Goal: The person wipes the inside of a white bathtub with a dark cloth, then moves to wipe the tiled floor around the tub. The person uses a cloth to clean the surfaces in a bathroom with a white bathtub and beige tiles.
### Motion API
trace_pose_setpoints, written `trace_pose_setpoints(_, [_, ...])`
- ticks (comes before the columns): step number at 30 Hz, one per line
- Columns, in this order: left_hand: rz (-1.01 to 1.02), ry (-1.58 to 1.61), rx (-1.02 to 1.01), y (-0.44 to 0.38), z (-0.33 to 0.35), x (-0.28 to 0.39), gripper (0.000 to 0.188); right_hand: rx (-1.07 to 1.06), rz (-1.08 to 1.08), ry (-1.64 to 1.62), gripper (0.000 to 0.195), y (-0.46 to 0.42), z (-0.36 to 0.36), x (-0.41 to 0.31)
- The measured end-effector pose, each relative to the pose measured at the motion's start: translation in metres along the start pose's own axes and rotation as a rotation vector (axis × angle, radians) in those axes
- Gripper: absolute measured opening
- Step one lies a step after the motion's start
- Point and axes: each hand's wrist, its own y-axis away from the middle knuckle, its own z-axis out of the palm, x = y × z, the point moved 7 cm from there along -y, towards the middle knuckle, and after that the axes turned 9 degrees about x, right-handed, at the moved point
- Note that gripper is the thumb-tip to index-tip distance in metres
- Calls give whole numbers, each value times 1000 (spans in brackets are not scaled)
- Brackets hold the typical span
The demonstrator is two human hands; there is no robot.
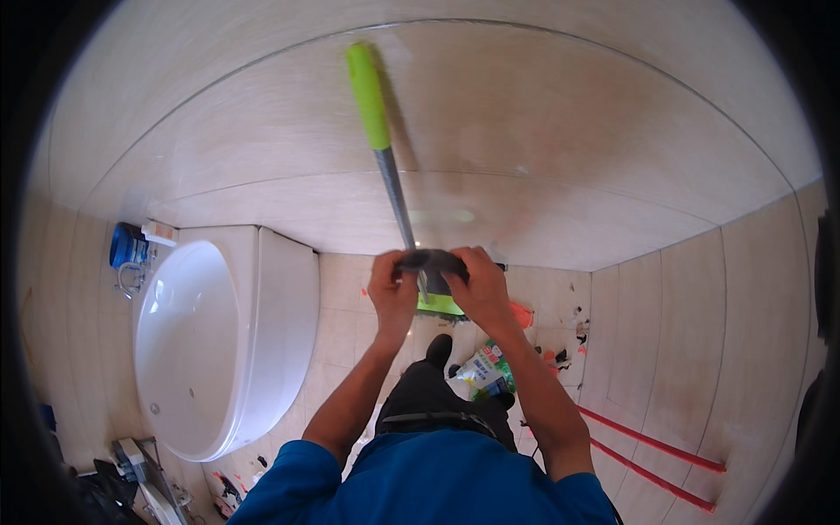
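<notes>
Both hands hold a dark, soft-looking item (433, 260) stretched between them at chest height; its exact kind is unclear. My left hand (394, 289) grips its left end, and my right hand (482, 285) pinches its right end. Behind it a broom (396, 190) with a lime-green grip and grey pole leans against the tiled wall. The broom's green head (441, 304) with dark bristles rests on the floor, seen between my forearms. A green and white printed plastic bag (484, 369) lies on the floor beside my right forearm.
A white bathtub (275, 328) stands at the left, with a blue container (126, 246) on its rim. Orange-red scraps (522, 315) and dark debris (581, 338) litter the floor at the right. Two red poles (656, 443) slant at the lower right. A grey and white metal frame (147, 482) is at the lower left.
</notes>
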Motion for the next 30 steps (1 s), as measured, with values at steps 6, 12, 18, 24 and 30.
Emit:
trace_pose_setpoints(6, [131,-53,150,-92,-5,21,10,97,-197,78,21,-72,47,-43])
trace_pose_setpoints(12, [-15,46,-105,-114,22,6,29,35,52,-52,29,-91,80,-19])
trace_pose_setpoints(18, [40,140,-236,-108,26,3,44,-23,43,-49,30,-91,90,-11])
trace_pose_setpoints(24, [211,36,-402,-86,32,20,48,-23,115,-20,34,-64,66,-13])
trace_pose_setpoints(30, [187,23,-477,-45,41,47,41,14,256,-10,40,-31,26,-23])
